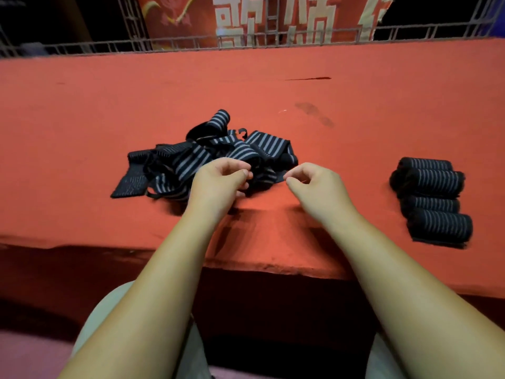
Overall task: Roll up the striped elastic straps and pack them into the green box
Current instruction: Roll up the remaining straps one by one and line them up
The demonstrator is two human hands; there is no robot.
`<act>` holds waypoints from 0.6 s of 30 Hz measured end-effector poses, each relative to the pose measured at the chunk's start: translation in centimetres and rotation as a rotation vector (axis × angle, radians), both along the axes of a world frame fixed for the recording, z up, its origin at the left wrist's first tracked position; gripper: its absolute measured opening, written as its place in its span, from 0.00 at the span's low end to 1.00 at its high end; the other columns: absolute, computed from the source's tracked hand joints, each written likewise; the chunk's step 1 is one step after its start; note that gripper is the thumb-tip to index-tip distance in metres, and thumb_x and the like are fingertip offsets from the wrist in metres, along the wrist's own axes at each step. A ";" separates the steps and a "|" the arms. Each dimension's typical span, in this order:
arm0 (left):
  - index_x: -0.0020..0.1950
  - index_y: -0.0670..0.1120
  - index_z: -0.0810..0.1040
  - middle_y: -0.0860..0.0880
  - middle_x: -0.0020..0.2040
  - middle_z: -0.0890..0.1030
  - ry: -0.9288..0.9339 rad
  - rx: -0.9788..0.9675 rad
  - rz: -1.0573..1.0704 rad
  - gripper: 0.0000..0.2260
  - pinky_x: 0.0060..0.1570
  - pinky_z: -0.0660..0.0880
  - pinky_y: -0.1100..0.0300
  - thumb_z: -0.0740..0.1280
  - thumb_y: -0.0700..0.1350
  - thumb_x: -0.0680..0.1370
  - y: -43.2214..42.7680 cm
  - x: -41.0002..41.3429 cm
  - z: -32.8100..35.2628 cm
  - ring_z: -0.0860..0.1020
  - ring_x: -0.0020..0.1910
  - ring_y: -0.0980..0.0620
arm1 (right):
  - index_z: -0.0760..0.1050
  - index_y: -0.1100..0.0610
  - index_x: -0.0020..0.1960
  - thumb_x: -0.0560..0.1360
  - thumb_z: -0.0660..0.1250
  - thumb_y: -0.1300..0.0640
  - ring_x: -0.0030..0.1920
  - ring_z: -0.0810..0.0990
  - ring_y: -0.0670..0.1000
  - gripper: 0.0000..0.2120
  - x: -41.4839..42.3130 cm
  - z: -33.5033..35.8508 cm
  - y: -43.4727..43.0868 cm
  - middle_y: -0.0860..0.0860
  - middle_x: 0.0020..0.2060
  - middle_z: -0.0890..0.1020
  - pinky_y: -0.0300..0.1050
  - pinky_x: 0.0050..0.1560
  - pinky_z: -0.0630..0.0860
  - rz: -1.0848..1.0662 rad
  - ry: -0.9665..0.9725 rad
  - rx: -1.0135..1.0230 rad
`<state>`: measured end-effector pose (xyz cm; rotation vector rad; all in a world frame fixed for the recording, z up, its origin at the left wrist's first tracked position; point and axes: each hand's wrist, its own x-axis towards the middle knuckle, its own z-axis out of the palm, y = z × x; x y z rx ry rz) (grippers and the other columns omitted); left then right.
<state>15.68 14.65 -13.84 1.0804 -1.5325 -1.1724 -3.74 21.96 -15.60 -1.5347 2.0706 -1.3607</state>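
A loose heap of black straps with grey stripes (207, 157) lies on the red table (82, 105), just ahead of both hands. My left hand (218, 184) sits at the heap's near edge, its thumb and curled fingers closed on a strap there. My right hand (314, 184) hovers at the heap's right end with its fingers curled and the tips beside a black strap end; whether it pinches the strap is unclear. Several rolled-up straps (431, 198) lie in a row to the right. No green box is in view.
The table's front edge (273, 266) runs below my forearms, with my knees under it. A metal railing (191, 42) and a red banner with pale characters (273, 17) stand behind the far edge. A dark stain (314, 110) marks the cloth.
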 end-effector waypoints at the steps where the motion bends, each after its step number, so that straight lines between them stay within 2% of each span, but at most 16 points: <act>1: 0.51 0.46 0.86 0.49 0.44 0.88 -0.011 -0.035 0.030 0.09 0.34 0.76 0.65 0.68 0.35 0.81 -0.4 0.8 0.0 0.82 0.37 0.56 | 0.85 0.47 0.48 0.78 0.71 0.59 0.48 0.82 0.44 0.08 0.4 0.0 -0.5 0.40 0.43 0.84 0.38 0.47 0.69 0.004 0.001 0.015; 3: 0.52 0.48 0.86 0.52 0.44 0.88 -0.068 -0.123 0.065 0.08 0.36 0.77 0.67 0.69 0.37 0.81 -1.1 2.1 -0.3 0.84 0.37 0.59 | 0.85 0.49 0.52 0.78 0.71 0.60 0.51 0.83 0.46 0.08 1.0 -0.1 -1.9 0.42 0.46 0.85 0.39 0.50 0.70 -0.012 -0.027 0.037; 5: 0.53 0.52 0.86 0.55 0.47 0.89 -0.136 -0.212 0.048 0.08 0.49 0.82 0.61 0.71 0.40 0.80 -1.7 2.5 -1.0 0.86 0.45 0.58 | 0.85 0.51 0.58 0.78 0.71 0.59 0.53 0.84 0.49 0.10 1.2 -0.3 -3.5 0.46 0.49 0.86 0.40 0.52 0.73 -0.064 -0.079 0.052; 7: 0.56 0.53 0.86 0.58 0.50 0.88 -0.200 -0.273 -0.002 0.10 0.59 0.82 0.56 0.72 0.40 0.79 -2.0 2.2 -1.6 0.86 0.51 0.59 | 0.83 0.53 0.63 0.78 0.73 0.57 0.53 0.85 0.52 0.14 1.3 -0.3 -5.1 0.47 0.48 0.85 0.43 0.54 0.76 -0.121 -0.108 0.059; 10: 0.62 0.53 0.86 0.59 0.56 0.87 -0.293 -0.328 -0.069 0.12 0.65 0.78 0.60 0.72 0.41 0.80 -1.9 1.4 -2.0 0.83 0.56 0.65 | 0.82 0.55 0.68 0.79 0.74 0.53 0.56 0.84 0.53 0.18 1.3 -0.2 -7.4 0.48 0.48 0.84 0.47 0.60 0.77 -0.134 -0.091 0.073; 13: 0.67 0.55 0.85 0.61 0.60 0.86 -0.362 -0.360 -0.082 0.15 0.67 0.78 0.59 0.72 0.45 0.81 -2.3 0.8 -2.0 0.82 0.58 0.65 | 0.83 0.54 0.67 0.81 0.72 0.54 0.60 0.84 0.52 0.15 1.1 -0.3 -8.8 0.51 0.57 0.87 0.48 0.65 0.78 -0.101 -0.124 0.100; 15: 0.71 0.57 0.83 0.61 0.64 0.84 -0.414 -0.370 -0.086 0.17 0.69 0.75 0.61 0.71 0.46 0.82 -2.6 0.8 -1.9 0.81 0.61 0.63 | 0.86 0.53 0.62 0.82 0.70 0.56 0.56 0.85 0.51 0.10 1.1 -0.8 -9.2 0.49 0.55 0.88 0.46 0.58 0.79 -0.085 -0.170 0.084; 18: 0.76 0.56 0.78 0.59 0.72 0.80 -0.499 -0.421 -0.122 0.21 0.72 0.69 0.65 0.69 0.45 0.83 -2.9 0.7 -2.0 0.77 0.69 0.61 | 0.85 0.47 0.50 0.83 0.69 0.56 0.42 0.82 0.49 0.07 0.7 -1.2 -9.4 0.46 0.46 0.87 0.43 0.43 0.74 -0.109 -0.196 0.041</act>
